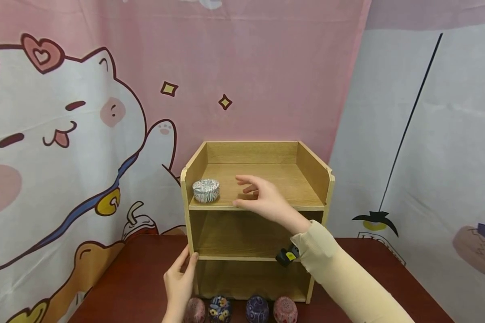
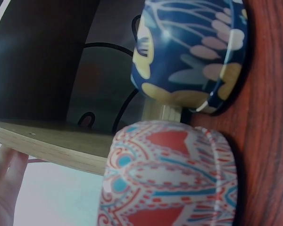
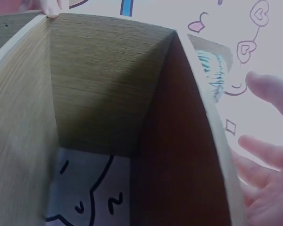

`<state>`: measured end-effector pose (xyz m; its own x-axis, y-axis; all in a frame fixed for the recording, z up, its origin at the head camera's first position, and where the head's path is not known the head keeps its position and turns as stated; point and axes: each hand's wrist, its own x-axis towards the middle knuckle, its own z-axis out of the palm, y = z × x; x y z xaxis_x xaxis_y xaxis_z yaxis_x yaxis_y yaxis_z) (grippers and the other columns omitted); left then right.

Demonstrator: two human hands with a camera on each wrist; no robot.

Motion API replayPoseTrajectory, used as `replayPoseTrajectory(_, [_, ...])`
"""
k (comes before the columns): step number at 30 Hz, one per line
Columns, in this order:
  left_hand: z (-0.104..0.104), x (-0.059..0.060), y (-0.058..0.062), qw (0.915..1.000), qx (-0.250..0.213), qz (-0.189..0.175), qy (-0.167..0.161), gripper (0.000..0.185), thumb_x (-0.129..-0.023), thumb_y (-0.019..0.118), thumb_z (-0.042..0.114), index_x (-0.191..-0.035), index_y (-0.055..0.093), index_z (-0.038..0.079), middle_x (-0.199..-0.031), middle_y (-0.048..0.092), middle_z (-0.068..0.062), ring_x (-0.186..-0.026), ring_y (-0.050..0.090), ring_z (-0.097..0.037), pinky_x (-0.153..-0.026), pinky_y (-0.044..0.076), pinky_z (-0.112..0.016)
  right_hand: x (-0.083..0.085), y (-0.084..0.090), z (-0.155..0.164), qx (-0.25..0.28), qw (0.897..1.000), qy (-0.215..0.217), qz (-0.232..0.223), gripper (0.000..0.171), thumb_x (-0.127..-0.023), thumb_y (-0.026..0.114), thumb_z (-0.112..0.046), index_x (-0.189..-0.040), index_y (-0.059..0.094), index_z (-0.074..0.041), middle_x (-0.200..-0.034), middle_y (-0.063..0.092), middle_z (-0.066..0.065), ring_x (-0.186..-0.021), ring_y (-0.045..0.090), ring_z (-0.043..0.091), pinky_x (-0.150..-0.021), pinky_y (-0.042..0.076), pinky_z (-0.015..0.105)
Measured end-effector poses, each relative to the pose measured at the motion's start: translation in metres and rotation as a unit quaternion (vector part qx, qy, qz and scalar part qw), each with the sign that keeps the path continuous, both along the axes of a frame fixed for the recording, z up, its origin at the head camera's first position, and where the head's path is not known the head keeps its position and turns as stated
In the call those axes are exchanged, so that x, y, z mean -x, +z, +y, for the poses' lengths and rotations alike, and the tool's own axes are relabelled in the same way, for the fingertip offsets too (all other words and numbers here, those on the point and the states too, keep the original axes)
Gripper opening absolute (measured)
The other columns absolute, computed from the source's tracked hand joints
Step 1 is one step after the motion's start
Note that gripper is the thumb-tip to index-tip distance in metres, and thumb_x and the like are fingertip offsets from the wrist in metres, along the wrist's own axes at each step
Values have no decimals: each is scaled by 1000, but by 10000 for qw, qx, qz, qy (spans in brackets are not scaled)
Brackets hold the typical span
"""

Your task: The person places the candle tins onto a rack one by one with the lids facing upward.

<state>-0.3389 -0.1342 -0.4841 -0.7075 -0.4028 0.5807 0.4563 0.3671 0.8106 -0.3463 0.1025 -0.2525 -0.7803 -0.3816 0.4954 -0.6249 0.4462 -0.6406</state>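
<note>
Shelf unit (image 1: pixel 258 259): pale wood, three tiers, standing on a reddish-brown tabletop (image 1: pixel 133 273).

Striped tin (image 1: pixel 206 191): round, lidded, pale with dark markings; upright on the top tier, at the front left corner, just beside the side panel.

Right hand (image 1: pixel 262 197): above the front of the top tier, to the right of the striped tin and well apart from it; fingers loosely curved, thumb and fingers apart; black device (image 1: pixel 286 256) with a yellow mark below the wrist.

Left hand (image 1: pixel 179 280): at the unit's left side panel, thumb touching the front edge, fingers fairly straight and apart from the thumb.

Four tins in a row on the tabletop before the unit, left to right: pink-red tin (image 1: pixel 195 310), navy floral tin (image 1: pixel 220 309), purple tin (image 1: pixel 257 309), red patterned tin (image 1: pixel 285 309)
</note>
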Motion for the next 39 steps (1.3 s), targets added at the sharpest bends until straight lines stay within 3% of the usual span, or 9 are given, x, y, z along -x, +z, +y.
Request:
replayPoseTrajectory(8, [1,0,2,9999,-13,-137,-39,38,-89,73,22,-124,68,9,-107,70,-13,-77,66,-3,-60,49,-13,-42,-13,35,109,9969,213,756,51,-86,76,-18,-133,59,-14,-127,61,8,-109,60,19,-95,45,46])
replayPoseTrajectory(12, [0,2,2,9999,-9,-152,-46,38,-89,73,23,-124,68,9,-106,71,-12,-78,66,-3,-61,49,-13,-60,-27,50,302,9925,498,1079,48,-86,75,-10,-131,60,-12,-123,64,3,-110,59,16,-98,43,39])
replayPoseTrajectory(16, [1,3,5,9999,20,-103,-61,38,-90,72,23,-124,68,9,-104,71,-12,-78,66,-3,-60,49,-13,-71,-54,64,520,9869,983,1172,49,-84,74,0,-130,60,-6,-125,62,7,-111,59,21,-96,45,32])
replayPoseTrajectory(20, [3,5,7,9999,15,-37,-104,37,-89,73,22,-124,68,9,-103,72,-11,-78,66,-3,-60,50,-14,-74,-88,76,530,9851,1030,1268,50,-82,75,2,-130,61,-6,-127,61,12,-112,59,19,-93,47,32])
replayPoseTrajectory(25, [3,5,6,10000,20,8,-76,36,-88,74,18,-123,69,8,-103,72,-11,-78,66,-3,-62,50,-13,-75,-127,86,565,9919,813,801,49,-84,75,-3,-130,62,-12,-130,60,8,-117,57,17,-93,48,32])
replayPoseTrajectory(29, [3,4,6,10000,41,-21,-4,36,-88,74,18,-122,69,7,-104,71,-11,-80,65,-2,-63,49,-11,-73,-154,93,509,9943,938,15,46,-87,72,-6,-131,61,-13,-131,60,9,-118,55,14,-93,47,31])
replayPoseTrajectory(33, [3,4,5,10000,44,-1,68,36,-87,75,18,-121,70,7,-105,71,-11,-83,65,-2,-64,49,-11,-68,-177,101,395,9862,1260,-1000,43,-90,68,-7,-132,60,-11,-130,60,11,-119,54,10,-94,45,29])
replayPoseTrajectory(37, [1,2,2,9996,128,-58,258,35,-86,76,19,-120,71,9,-106,71,-9,-85,65,-5,-65,47,-9,-63,-201,107,303,9735,1530,-1670,43,-91,68,-8,-133,59,-4,-129,61,8,-118,54,9,-92,46,29])
replayPoseTrajectory(39, [0,0,0,9991,180,-119,359,35,-86,76,20,-119,71,9,-106,71,-10,-87,65,-6,-65,46,-8,-60,-214,110,294,9675,1640,-1904,45,-92,67,-8,-135,57,-4,-133,57,13,-120,52,8,-91,47,31])
